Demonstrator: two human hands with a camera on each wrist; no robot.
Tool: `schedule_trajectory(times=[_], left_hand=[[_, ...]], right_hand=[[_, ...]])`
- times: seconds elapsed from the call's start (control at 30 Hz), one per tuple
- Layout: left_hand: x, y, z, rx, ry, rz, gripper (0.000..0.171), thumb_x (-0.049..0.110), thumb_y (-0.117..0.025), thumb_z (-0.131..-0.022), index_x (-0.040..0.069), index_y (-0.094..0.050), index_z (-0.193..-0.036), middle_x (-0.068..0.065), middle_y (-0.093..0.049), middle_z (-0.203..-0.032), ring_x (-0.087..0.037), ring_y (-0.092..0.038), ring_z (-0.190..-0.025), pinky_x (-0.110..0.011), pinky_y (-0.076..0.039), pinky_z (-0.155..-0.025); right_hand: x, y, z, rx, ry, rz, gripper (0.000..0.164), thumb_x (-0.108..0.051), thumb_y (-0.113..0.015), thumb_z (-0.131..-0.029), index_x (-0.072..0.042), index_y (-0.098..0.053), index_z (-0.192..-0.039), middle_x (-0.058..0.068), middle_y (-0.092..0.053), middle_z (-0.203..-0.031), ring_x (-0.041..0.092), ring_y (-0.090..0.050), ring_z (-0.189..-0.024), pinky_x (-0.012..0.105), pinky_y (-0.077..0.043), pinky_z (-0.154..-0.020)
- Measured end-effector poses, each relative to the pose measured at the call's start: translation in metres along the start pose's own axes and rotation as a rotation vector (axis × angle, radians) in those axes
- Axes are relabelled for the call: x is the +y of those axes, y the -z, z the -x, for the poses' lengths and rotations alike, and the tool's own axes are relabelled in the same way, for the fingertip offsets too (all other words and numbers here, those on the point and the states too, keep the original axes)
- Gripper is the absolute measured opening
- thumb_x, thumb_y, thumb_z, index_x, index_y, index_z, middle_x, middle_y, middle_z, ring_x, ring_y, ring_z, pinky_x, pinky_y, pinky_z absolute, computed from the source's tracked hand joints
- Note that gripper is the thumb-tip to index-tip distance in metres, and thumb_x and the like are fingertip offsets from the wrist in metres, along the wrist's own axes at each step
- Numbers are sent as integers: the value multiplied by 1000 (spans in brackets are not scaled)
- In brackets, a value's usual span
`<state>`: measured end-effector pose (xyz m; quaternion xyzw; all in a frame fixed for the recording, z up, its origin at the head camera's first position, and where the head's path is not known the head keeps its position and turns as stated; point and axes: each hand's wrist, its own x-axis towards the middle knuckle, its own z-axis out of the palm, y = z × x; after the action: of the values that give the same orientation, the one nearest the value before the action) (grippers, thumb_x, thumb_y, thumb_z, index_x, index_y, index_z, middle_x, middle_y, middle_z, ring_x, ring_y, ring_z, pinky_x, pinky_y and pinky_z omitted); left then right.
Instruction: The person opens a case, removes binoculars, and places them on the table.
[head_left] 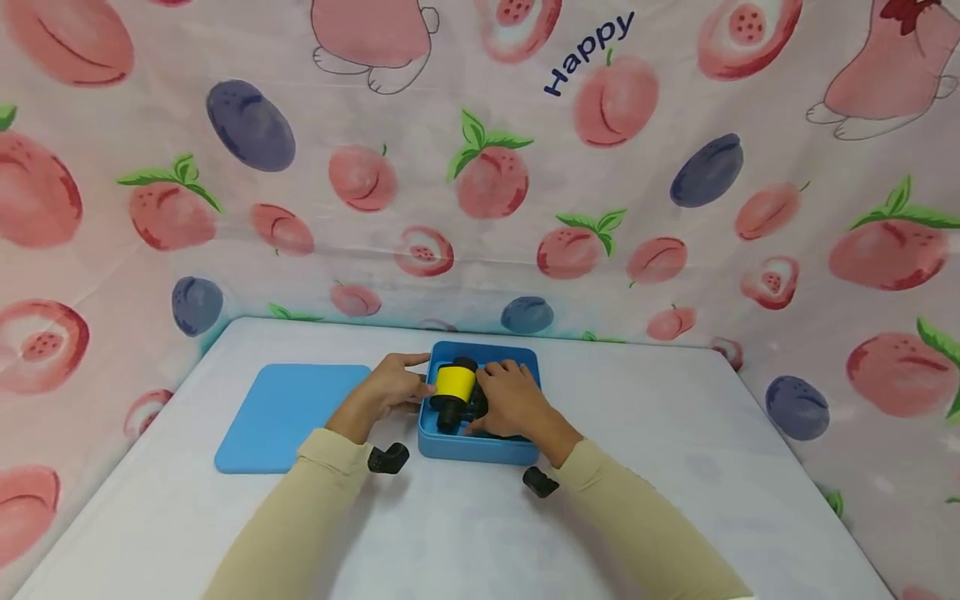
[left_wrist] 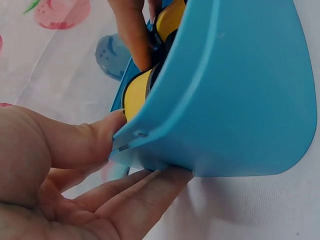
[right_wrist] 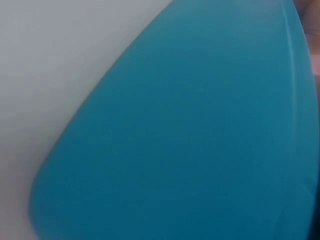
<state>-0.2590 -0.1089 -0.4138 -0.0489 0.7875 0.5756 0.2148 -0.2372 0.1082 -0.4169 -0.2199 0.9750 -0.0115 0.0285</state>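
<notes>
Black binoculars with yellow bands lie inside a blue plastic box. My left hand holds the box's left side; in the left wrist view its thumb is at the rim and the other fingers press the outer wall. From the right, my right hand reaches over the rim and grips the right barrel of the binoculars, covering most of it. The left wrist view shows a yellow band just inside the rim. Mostly the box's outer wall fills the right wrist view.
A flat blue lid lies on the white table to the left of the box, partly behind my left forearm. A fruit-printed cloth rises behind the table. Black wrist cameras stick out from both sleeves.
</notes>
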Motion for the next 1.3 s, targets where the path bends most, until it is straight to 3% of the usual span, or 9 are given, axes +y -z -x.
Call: schedule_trajectory(times=[0.2, 0.67, 0.97, 1.3], left_hand=[[3, -4, -3, 35, 35, -8, 74, -1, -69, -97, 17, -39, -162, -25, -49, -158, -37, -67, -127, -54, -57, -103], [11, -2, -8, 35, 30, 19, 74, -2, -67, -98, 18, -37, -163, -25, -46, -160, -39, -63, -132, -55, -54, -106], [5, -7, -6, 35, 19, -1, 74, 0, -67, -98, 19, -38, -163, -25, -48, -159, -39, -64, -133, -54, -56, -103], [0, -5, -5, 36, 27, 16, 75, -1, -67, -98, 19, -37, -164, -24, -47, -160, -38, -62, -135, -54, -55, -104]], right_hand=[[3, -1, -5, -11, 17, -14, 96, -61, -85, -79, -5, -53, -151, 14, -55, -154, 39, -49, -141, 59, -44, -118], [19, 5, -22, -22, 80, -12, 94, -56, -87, -78, -9, -53, -151, 9, -55, -154, 34, -48, -141, 61, -45, -112], [23, 4, -21, 2, 115, -28, 93, -55, -88, -76, -9, -55, -150, 9, -56, -152, 34, -48, -141, 63, -43, -114], [25, 21, -21, 6, 165, -35, 92, -53, -90, -74, -8, -57, -147, 10, -59, -150, 36, -48, -140, 65, -43, -112]])
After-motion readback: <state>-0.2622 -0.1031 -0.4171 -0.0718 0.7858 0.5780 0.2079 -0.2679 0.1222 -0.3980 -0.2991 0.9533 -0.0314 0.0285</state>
